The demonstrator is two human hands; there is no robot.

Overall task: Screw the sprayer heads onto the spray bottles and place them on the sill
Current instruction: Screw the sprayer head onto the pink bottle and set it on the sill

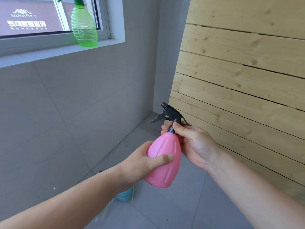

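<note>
I hold a pink spray bottle (165, 156) in mid-air, tilted a little to the right. My left hand (142, 164) wraps around its body from the left. A black sprayer head (170, 113) sits on its neck, and my right hand (194, 142) pinches the black collar with thumb and fingers. A green ribbed spray bottle (84, 28) with a green sprayer head stands upright on the white window sill (49, 50) at upper left.
A slatted pale wooden panel (247, 80) leans at the right, close to my right hand. Grey tiled wall and floor (165, 209) lie below. Part of a blue bottle (124, 195) lies on the floor under my left forearm, mostly hidden.
</note>
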